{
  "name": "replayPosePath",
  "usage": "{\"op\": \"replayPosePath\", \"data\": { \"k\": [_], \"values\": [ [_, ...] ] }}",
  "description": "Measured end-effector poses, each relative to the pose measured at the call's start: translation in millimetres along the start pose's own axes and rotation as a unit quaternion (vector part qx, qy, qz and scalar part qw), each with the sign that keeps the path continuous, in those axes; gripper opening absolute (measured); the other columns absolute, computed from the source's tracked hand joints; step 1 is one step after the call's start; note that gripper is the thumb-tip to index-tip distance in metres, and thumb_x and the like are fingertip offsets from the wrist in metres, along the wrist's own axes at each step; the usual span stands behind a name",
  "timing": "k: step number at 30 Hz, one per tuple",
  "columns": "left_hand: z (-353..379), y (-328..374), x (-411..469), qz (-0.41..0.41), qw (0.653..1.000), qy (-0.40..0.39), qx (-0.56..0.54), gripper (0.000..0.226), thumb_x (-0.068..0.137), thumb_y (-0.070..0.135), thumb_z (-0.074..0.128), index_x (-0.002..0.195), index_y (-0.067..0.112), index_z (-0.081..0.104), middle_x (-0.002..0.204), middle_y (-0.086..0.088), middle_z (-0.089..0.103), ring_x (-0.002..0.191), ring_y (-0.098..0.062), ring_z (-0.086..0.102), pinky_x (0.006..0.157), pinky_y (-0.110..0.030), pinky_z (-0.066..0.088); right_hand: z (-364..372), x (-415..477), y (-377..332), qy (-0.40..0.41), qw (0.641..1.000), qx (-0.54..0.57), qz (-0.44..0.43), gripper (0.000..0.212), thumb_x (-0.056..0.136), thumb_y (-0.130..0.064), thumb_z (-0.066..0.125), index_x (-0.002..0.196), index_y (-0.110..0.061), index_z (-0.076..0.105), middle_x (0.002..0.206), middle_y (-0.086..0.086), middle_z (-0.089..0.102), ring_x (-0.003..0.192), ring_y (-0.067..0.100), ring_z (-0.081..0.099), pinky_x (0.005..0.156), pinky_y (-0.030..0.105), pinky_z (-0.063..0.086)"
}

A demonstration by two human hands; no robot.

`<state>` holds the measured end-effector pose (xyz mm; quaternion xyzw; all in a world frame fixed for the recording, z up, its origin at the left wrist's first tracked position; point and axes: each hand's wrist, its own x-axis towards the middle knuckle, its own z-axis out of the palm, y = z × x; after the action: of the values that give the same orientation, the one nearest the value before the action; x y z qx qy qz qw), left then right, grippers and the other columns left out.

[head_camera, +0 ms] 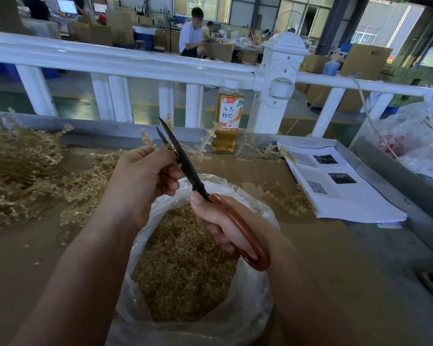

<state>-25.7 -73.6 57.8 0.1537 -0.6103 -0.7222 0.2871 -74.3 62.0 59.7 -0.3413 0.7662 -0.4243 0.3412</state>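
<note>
Head view: the left grip [145, 176] is pressed together, thumb against fingertips, pinching a pale amber plastic sprig with small side pegs [171, 147]. The sprig pokes out just beyond those fingertips. The right grip [223, 226] is curled round the reddish-brown handle loops of a pair of dark-bladed scissors [191, 172], with the thumb lying along the top near the pivot. The blades run up and away from the right grip, slightly parted at the tips, and cross the sprig right beside the left grip's fingertips.

Directly below both grips stands a clear plastic bag [248, 308], its mouth wide open. It is filled with a mass of tiny amber cut pieces [183, 258].

To the left of the left grip lies a tangled heap of the same amber sprigs [23, 171], on a brown cardboard sheet [310, 245] that covers the tabletop. Beyond the scissor tips a plastic bottle of yellow drink with a white cap [228, 116] stands upright. It is near a white railing [135, 61] that runs along the far edge. To the right of the right grip, well apart from it, lies a stack of printed white paper sheets [335, 186]. Further right sits a crumpled white plastic sack [423, 136].
</note>
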Motion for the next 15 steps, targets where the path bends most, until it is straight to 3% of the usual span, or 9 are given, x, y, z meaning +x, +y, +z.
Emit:
{"op": "replayPosePath", "data": {
  "k": [4, 7, 10, 15],
  "values": [
    [0.0, 0.3, 0.5, -0.005, 1.0, -0.001, -0.002, 0.02, 0.089, 0.005, 0.049, 0.071, 0.003, 0.056, 0.043, 0.001, 0.054, 0.036, -0.011, 0.046, 0.039, -0.018, 0.039, 0.6, -2.3, -2.9, 0.001, 1.0, 0.006, -0.001, 0.037, 0.096, -0.047, 0.031, 0.066, -0.028, 0.039, 0.062, -0.011, 0.038, 0.038, -0.005, 0.044, 0.049, 0.02, 0.031],
    [0.6, -0.2, 0.4, -0.006, 1.0, -0.001, -0.005, 0.02, 0.089, 0.005, 0.049, 0.07, 0.004, 0.055, 0.043, 0.001, 0.054, 0.036, -0.011, 0.047, 0.039, -0.018, 0.04, 0.0, -5.5, -7.8, -0.025, 0.997, 0.069, 0.02, 0.034, 0.097, -0.042, 0.032, 0.068, -0.026, 0.038, 0.056, -0.01, 0.044, 0.033, -0.006, 0.044, 0.045, 0.019, 0.036],
    [0.2, 0.0, -0.6, -0.006, 1.0, -0.004, -0.007, 0.02, 0.089, 0.006, 0.05, 0.07, 0.004, 0.056, 0.044, 0.001, 0.054, 0.037, -0.011, 0.047, 0.039, -0.017, 0.04, 1.9, -3.6, -8.4, -0.008, 1.0, 0.0, 0.017, 0.037, 0.097, -0.044, 0.03, 0.066, -0.025, 0.035, 0.065, -0.009, 0.035, 0.038, -0.004, 0.045, 0.047, 0.019, 0.035],
    [-1.5, 0.9, -0.4, -0.015, 1.0, -0.01, -0.004, 0.023, 0.088, 0.005, 0.05, 0.066, 0.006, 0.057, 0.044, -0.001, 0.053, 0.036, -0.012, 0.045, 0.038, -0.018, 0.039, 3.9, -4.5, -7.6, 0.012, 0.999, -0.018, -0.024, 0.036, 0.098, -0.04, 0.029, 0.067, -0.023, 0.036, 0.064, -0.009, 0.034, 0.046, -0.002, 0.04, 0.052, 0.018, 0.032]
  ]
}}
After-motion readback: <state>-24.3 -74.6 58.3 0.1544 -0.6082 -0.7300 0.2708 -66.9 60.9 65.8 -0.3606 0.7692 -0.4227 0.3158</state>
